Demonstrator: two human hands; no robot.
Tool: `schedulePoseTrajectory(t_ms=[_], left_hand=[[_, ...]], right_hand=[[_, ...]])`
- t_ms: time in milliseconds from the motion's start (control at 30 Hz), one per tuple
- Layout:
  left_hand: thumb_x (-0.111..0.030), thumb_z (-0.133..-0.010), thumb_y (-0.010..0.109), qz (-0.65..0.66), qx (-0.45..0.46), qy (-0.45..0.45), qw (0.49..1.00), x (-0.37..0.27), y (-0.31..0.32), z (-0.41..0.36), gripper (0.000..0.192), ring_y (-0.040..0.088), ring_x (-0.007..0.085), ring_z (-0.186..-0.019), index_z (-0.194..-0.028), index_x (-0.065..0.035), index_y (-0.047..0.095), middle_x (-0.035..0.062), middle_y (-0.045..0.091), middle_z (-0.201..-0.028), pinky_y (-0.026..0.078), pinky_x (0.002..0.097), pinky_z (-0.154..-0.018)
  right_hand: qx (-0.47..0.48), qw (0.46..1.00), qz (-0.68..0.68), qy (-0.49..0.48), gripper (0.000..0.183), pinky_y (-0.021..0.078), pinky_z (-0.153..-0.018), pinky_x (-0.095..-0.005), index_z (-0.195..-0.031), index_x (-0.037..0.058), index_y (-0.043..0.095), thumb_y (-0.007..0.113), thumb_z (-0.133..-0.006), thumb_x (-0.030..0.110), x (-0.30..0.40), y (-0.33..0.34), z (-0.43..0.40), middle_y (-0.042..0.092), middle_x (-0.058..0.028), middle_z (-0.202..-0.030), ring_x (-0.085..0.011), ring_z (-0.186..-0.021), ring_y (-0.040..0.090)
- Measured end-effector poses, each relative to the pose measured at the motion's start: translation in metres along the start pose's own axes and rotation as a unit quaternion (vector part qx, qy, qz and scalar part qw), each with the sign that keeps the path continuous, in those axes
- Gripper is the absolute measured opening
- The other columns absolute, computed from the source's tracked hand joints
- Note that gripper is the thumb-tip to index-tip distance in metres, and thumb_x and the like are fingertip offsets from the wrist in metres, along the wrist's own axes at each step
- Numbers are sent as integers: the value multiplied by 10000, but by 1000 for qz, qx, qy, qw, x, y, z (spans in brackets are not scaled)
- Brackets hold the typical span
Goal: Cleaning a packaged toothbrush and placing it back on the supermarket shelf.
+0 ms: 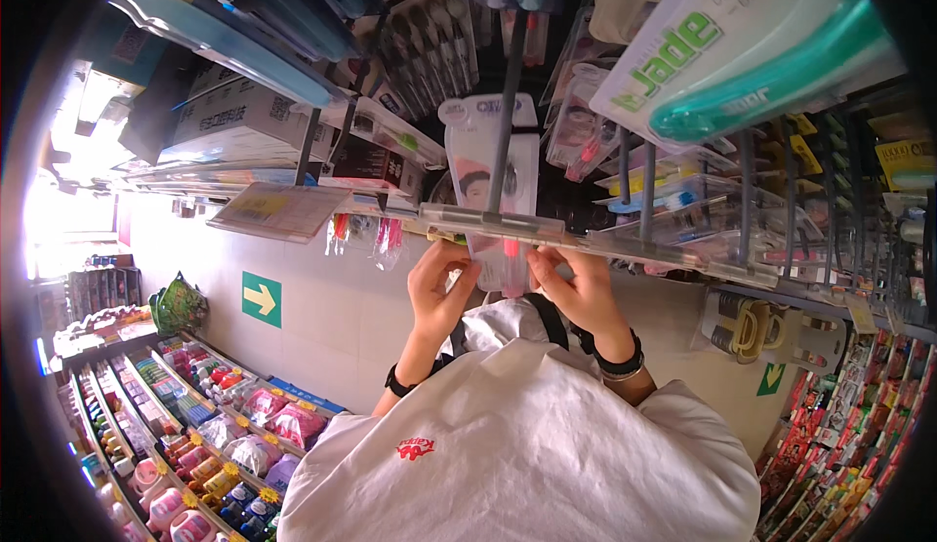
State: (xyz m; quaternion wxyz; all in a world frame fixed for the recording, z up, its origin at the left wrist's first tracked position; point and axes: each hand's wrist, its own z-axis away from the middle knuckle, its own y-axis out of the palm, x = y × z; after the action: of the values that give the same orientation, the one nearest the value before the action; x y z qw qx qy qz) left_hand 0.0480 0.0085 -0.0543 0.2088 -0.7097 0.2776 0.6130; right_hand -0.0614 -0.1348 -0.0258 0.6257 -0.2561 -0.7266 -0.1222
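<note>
A toothbrush in a clear blister pack with a pink-tipped handle [510,264] lies in front of the person, passing under the clear price-strip holder of a display hook. My left hand [441,286] pinches the pack's left edge between thumb and fingers. At its right edge, my right hand [575,282] grips it near the pink part. A grey metal display hook [506,125] runs above the pack. Both wrists wear dark bands.
Packaged toothbrushes hang on hooks all around, a large green one [768,81] at upper right. Grey boxes [241,121] stand at upper left. A price-tag holder [278,209] juts out left. Stocked shelves [219,425] line the aisle's lower left. Hair clips on cards [747,330] hang at right.
</note>
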Motion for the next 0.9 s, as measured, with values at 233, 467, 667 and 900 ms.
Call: schedulePoseTrajectory(t_ms=[233, 467, 667, 900], left_hand=[[43, -782, 555, 30, -10, -17, 999, -12, 4, -17, 93, 526, 102, -749, -868, 74, 541, 56, 512, -834, 434, 210, -670], [-35, -815, 558, 55, -31, -47, 997, -9, 14, -27, 152, 522, 75, -796, -934, 57, 535, 67, 578, -884, 424, 200, -692], [-103, -828, 564, -4, 93, -130, 987, 3, 6, -17, 216, 541, 66, -761, -969, 58, 531, 73, 609, -837, 444, 214, -667], [-90, -825, 565, -46, 88, -134, 986, 7, 2, -20, 160, 584, 90, -724, -873, 63, 572, 73, 624, -774, 458, 212, -626]], right_hand=[[102, 988, 96, 70, 174, 404, -497, -198, -894, 0, 550, 601, -806, 141, -16, -8, 6, 531, -4, -625, -68, -531, 482], [50, 994, 10, 93, 199, 383, -456, -249, -910, 18, 536, 577, -826, 194, -18, 7, 16, 527, -51, -582, -114, -482, 496], [33, 994, -14, 102, 209, 391, -474, -245, -930, -4, 514, 548, -847, 185, -25, 12, 16, 549, -72, -607, -118, -512, 515], [26, 990, -71, 122, 220, 371, -474, -191, -957, -10, 488, 498, -884, 197, -23, 19, 1, 523, -13, -634, -53, -526, 464]])
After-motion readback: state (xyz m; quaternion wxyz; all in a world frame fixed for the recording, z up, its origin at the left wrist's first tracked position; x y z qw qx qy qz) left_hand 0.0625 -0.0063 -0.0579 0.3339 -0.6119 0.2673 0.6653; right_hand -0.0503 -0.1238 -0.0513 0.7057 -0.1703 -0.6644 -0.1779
